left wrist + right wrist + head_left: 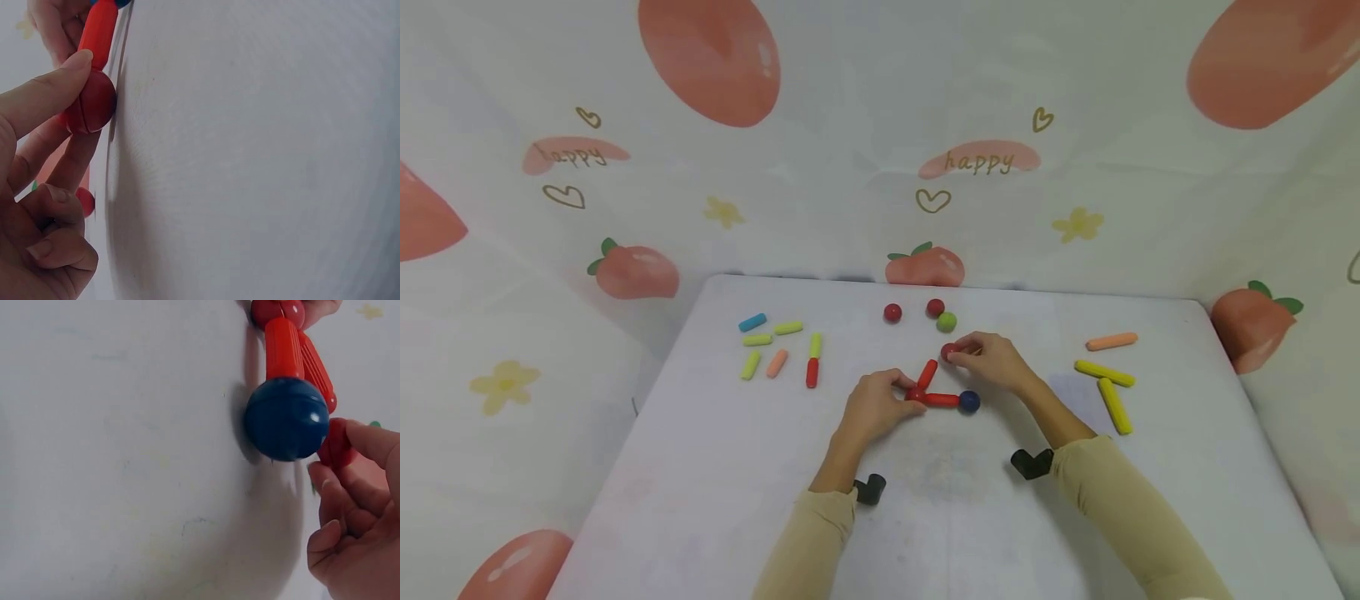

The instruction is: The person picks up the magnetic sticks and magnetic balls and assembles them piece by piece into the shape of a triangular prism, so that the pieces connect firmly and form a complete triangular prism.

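The left hand (876, 406) pinches a red ball (94, 103) between thumb and fingers. Two red sticks extend from that ball: one (942, 400) runs right to a blue ball (287, 419), the other (927, 374) slants up and away with its far end bare. Just beyond that bare end, the right hand (991, 360) pinches another red ball (337, 444) between thumb and fingertips. In the head view a small gap separates this ball from the slanted stick. The right wrist view shows the right hand (359, 506) behind the blue ball.
Two red balls (892, 312) and a green ball (947, 322) lie at the table's back. Short blue, yellow-green, orange and red sticks (757, 340) lie left. Longer yellow sticks (1115, 406) and an orange one (1112, 341) lie right. Black wrist devices (1032, 464) sit at both wrists.
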A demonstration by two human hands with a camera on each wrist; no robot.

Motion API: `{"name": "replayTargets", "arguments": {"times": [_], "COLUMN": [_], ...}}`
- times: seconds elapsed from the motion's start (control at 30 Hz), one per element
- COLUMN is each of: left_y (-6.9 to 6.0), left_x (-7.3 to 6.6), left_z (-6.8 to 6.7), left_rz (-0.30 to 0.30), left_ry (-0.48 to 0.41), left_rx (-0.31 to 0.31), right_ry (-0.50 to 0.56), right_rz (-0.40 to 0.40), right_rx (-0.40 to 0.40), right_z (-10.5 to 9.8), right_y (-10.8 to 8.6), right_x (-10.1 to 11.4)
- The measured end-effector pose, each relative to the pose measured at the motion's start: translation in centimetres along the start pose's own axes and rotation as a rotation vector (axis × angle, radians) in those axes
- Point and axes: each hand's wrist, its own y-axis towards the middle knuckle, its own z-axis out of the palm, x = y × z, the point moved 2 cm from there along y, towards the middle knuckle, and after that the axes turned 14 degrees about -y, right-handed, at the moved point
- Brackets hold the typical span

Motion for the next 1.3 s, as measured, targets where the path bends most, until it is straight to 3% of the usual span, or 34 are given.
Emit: {"name": "replayTargets", "arguments": {"times": [0.47,0.73,0.83,0.93,1.07,1.2,1.3], "left_y": [0.0,0.1,0.2,0.3,0.0,-0.6,-0.9], "left_x": [-0.1,-0.5,-0.6,-0.7,-0.9,-1.5,-1.9], "left_z": [0.1,0.2,0.3,0.5,0.8,1.4,2.0], "left_rz": [0.010,0.019,0.042,0.053,0.002,-0.038,-0.014], "left_ry": [0.014,0.027,0.053,0.081,0.055,0.009,0.033], "left_rx": [-0.011,-0.005,-0.047,-0.137,-0.225,-0.171,-0.086], "right_ry": [0.052,0.008,-0.006,-0.019,-0.050,-0.116,-0.180], "right_rz": [-0.082,-0.132,-0.147,-0.140,-0.106,-0.054,-0.021], "right_rx": [-0.010,0.115,0.136,0.114,0.081,0.025,-0.021], "right_z": [0.6,0.0,-0.5,-0.8,-0.6,-0.3,-0.3], "right_y": [-0.5,-0.6,-0.8,-1.1,-1.7,-2.9,-3.8], "right_x": [0.9,0.4,-0.2,-0.9,-1.4,-1.5,-1.5]}}
